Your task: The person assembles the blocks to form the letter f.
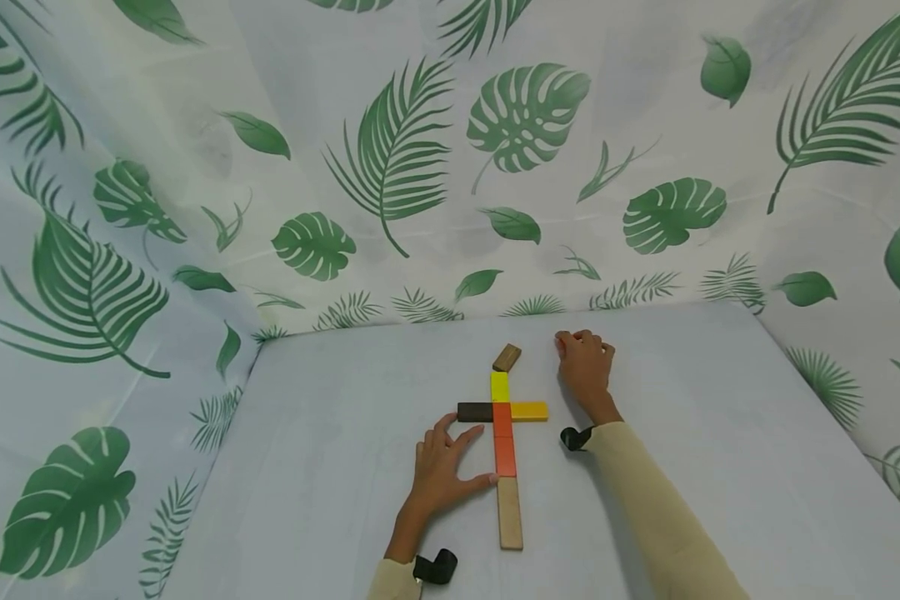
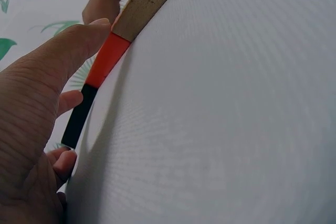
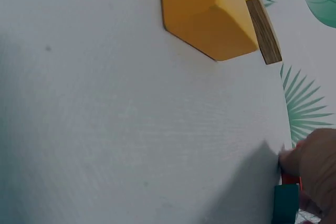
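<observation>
Flat wooden blocks lie in a cross shape. Its upright has a brown block (image 1: 507, 357) tilted at the top, a yellow block (image 1: 500, 387), red-orange blocks (image 1: 505, 456) and a long tan block (image 1: 510, 512). A black block (image 1: 476, 412) and an amber block (image 1: 529, 411) form the side arms. My left hand (image 1: 438, 471) spreads beside the upright, thumb at the orange-tan joint and a fingertip at the black block's outer end. To the right of the brown block, my right hand (image 1: 587, 367) pinches a red block (image 3: 292, 181); a teal block (image 3: 286, 203) sits against it.
The blocks lie on a pale cloth-covered table (image 1: 330, 433). Leaf-printed curtains (image 1: 420, 167) rise behind it and at both sides. Black cameras are strapped at both wrists.
</observation>
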The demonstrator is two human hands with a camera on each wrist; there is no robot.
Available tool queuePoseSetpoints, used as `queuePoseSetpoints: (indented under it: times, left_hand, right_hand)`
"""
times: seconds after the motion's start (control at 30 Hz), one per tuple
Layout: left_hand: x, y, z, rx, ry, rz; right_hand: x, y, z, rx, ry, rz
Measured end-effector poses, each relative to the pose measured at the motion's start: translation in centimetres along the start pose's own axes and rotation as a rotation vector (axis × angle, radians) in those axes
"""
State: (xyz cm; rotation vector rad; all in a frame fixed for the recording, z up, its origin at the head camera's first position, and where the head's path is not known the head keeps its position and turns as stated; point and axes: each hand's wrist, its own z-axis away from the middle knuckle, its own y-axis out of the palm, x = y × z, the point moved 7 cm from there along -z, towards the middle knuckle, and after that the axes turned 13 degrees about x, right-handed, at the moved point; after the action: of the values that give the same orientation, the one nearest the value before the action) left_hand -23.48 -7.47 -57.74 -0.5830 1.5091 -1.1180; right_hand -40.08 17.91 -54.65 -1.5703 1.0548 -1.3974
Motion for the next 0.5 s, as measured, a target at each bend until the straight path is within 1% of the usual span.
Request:
queuePoseSetpoints:
  times: [0.2, 0.3, 0.37, 0.5]
  left_hand:
    - [0.0, 0.0, 0.1, -0.001, -0.002, -0.004]
    - [0.1, 0.0, 0.0, 0.010, -0.011, 0.001]
    - [0.1, 0.0, 0.0, 0.017, -0.014, 0.004]
    - [0.2, 0.2, -0.1, 0.026, -0.021, 0.002]
  right_hand:
    - [1.5, 0.0, -0.3, 0.034, -0.161, -0.027]
    - [2.2, 0.3, -0.5, 0.075, -0.220, -0.043]
    - [2.4, 0.5, -0.7, 0.113, -0.233, -0.058]
    - [2.5, 1.2, -0.9, 0.174, -0.202, -0.104]
